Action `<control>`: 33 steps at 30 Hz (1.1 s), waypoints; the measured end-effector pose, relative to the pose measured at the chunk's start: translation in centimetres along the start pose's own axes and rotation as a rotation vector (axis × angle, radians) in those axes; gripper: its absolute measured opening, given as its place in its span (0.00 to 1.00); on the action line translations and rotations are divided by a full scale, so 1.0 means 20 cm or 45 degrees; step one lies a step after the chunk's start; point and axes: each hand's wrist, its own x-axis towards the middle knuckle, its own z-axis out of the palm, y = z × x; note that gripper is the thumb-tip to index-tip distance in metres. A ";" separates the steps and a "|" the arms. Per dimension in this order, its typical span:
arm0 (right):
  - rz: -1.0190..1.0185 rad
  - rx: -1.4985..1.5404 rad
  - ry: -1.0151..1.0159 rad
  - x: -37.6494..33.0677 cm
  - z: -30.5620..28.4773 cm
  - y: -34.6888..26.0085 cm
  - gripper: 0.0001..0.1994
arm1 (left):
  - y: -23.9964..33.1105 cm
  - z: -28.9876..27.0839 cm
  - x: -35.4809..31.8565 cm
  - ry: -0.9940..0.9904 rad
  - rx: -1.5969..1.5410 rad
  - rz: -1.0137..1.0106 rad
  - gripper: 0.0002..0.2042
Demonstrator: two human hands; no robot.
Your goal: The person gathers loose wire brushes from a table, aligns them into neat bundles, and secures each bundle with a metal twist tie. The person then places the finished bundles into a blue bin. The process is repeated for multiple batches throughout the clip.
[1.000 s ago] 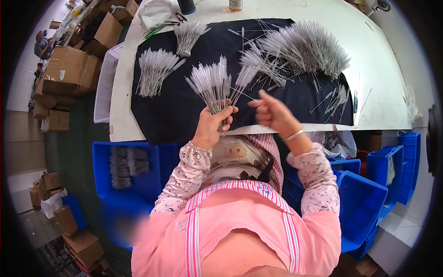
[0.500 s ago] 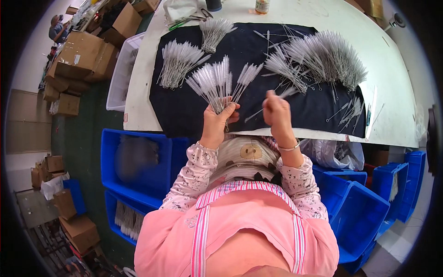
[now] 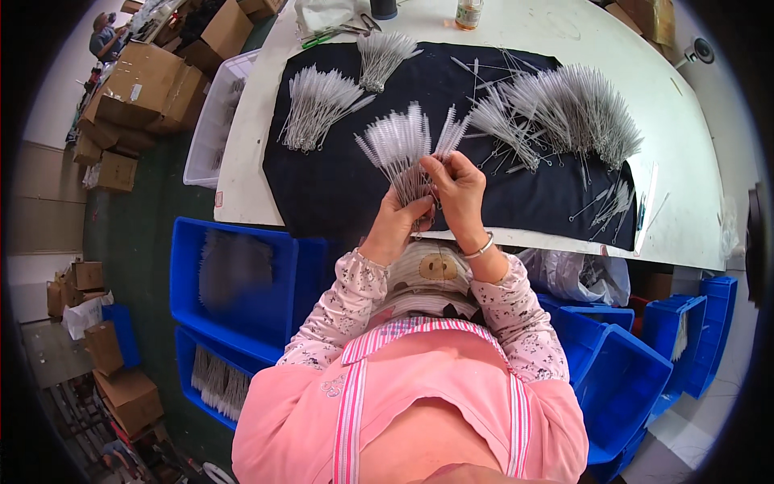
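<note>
My left hand (image 3: 395, 224) is closed around the wire stems of a bundle of straw brushes (image 3: 397, 145), white bristles fanned upward and wire ends down. A smaller group of straw brushes (image 3: 452, 134) leans at the bundle's right side. There my right hand (image 3: 462, 192) pinches with thumb and forefinger, right up against the left hand; its fingers partly hide the stems. On the dark cloth (image 3: 339, 194), a large heap of brushes (image 3: 576, 105) lies to the right. Two bunches stand apart on the left, a nearer bunch (image 3: 317, 105) and a farther bunch (image 3: 382, 58).
Several loose brushes (image 3: 617, 203) lie at the cloth's right end. Scissors (image 3: 330, 34), a dark cup (image 3: 384, 8) and a small bottle (image 3: 468, 13) stand along the white table's (image 3: 556, 20) far side. Blue bins (image 3: 181, 274) flank me below; cartons (image 3: 149, 85) are stacked at left.
My right hand has moved left from over the cloth to the brush bundle and now pinches there. My left hand and its bundle have shifted slightly right.
</note>
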 end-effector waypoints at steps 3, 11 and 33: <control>-0.020 -0.094 0.063 -0.02 -0.01 0.00 0.08 | -0.01 -0.02 0.01 -0.012 -0.012 -0.054 0.16; -0.314 -0.285 0.065 -0.06 -0.02 0.15 0.13 | -0.02 -0.05 0.02 -0.065 0.098 0.006 0.14; 0.464 0.931 -0.305 0.02 -0.04 -0.06 0.12 | 0.03 0.02 0.03 0.238 0.513 0.449 0.21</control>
